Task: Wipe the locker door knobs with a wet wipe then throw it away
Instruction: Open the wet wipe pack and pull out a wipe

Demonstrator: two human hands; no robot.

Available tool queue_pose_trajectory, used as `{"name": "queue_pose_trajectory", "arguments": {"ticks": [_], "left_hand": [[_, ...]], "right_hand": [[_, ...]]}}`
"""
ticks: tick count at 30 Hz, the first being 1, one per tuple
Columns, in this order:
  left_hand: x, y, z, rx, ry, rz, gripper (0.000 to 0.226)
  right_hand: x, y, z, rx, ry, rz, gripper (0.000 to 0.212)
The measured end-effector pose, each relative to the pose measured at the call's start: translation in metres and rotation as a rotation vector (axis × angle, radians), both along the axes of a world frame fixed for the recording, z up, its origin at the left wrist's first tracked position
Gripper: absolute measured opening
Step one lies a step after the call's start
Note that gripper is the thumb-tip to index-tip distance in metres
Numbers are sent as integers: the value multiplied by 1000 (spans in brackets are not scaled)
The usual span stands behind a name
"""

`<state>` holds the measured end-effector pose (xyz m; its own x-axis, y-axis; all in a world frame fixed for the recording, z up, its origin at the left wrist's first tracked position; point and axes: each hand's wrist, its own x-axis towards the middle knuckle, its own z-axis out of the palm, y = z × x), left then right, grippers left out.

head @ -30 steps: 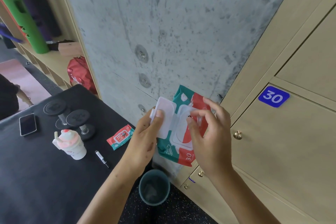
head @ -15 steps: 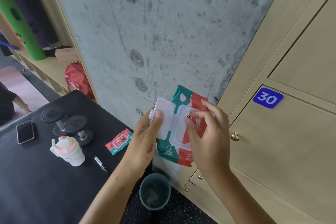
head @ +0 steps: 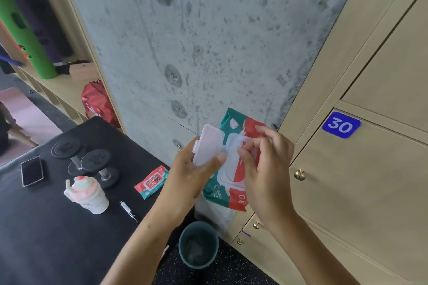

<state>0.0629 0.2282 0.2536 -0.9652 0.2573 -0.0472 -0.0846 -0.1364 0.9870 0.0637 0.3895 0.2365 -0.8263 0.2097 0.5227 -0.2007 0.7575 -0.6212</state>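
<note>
My left hand (head: 187, 178) holds a green and red pack of wet wipes (head: 228, 194) in front of the concrete wall, thumb on its open white flip lid (head: 208, 143). My right hand (head: 266, 169) is at the pack's opening, fingers pinched over it; whether a wipe is between them I cannot tell. A brass knob (head: 300, 174) sits on the beige locker door marked 30 (head: 341, 125), just right of my right hand. Two smaller knobs (head: 256, 224) show on lower lockers. A teal bin (head: 198, 244) stands on the floor below my hands.
A black table (head: 46, 238) at left carries a phone (head: 32, 171), two dumbbells (head: 92, 164), a white and pink cup (head: 89, 195), a marker (head: 129, 211) and a small wipes pack (head: 151, 181). Shelves with a green roll (head: 25, 30) and red bag (head: 97, 104) stand behind.
My right fingers have curled tighter over the pack's opening. The left hand and pack have hardly moved; the view has shifted slightly.
</note>
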Motion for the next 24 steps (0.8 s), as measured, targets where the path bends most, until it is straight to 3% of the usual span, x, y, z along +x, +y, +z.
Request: {"name": "queue_pose_trajectory", "arguments": {"ticks": [4,9,14,24], "left_hand": [[0,5,1,-37,-53,98,29],[0,9,3,-25,-43,176,17],[0,15,4,31,-43,263,28],[5,29,7,47,37,253,24]], "right_hand": [[3,-6,-6,186,117,-120,9],[10,-7,-7,99,118,9,12],[21,-9,-6,9,73,77,31],[48,-7,-3,23,98,145,20]]}}
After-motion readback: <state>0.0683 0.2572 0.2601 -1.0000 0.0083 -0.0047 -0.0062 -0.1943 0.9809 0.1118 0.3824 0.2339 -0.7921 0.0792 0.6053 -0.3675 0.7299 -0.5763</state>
